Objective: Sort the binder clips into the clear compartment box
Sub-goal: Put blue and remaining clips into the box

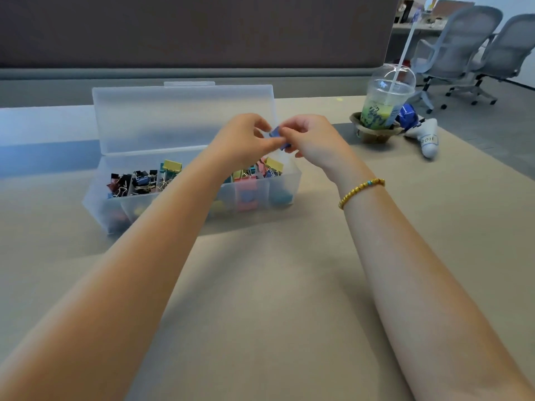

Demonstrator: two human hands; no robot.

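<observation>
Nearest, a tan tabletop [260,299] is crossed by two bare forearms; a gold bead bracelet [360,191] is worn on the right wrist. Beyond them a clear compartment box [185,209] sits on the tabletop, its lid [182,117] stood open at the back. Binder clips [142,180] are heaped in its compartments — black and dark ones toward the left, yellow, pink and blue ones toward the right, partly hidden by the left forearm.

Above the right part of the box, a blue binder clip [279,137] is held between both hands. It is pinched by the curled fingers of the left hand [246,140] on one side and by the curled fingers of the right hand [309,137] on the other.

Farther right — a domed plastic cup [385,102] with a straw is seen in a cardboard holder, a blue wrapper and a white object just beside it. Two grey office chairs [469,50] stand beyond the tabletop's edge.
</observation>
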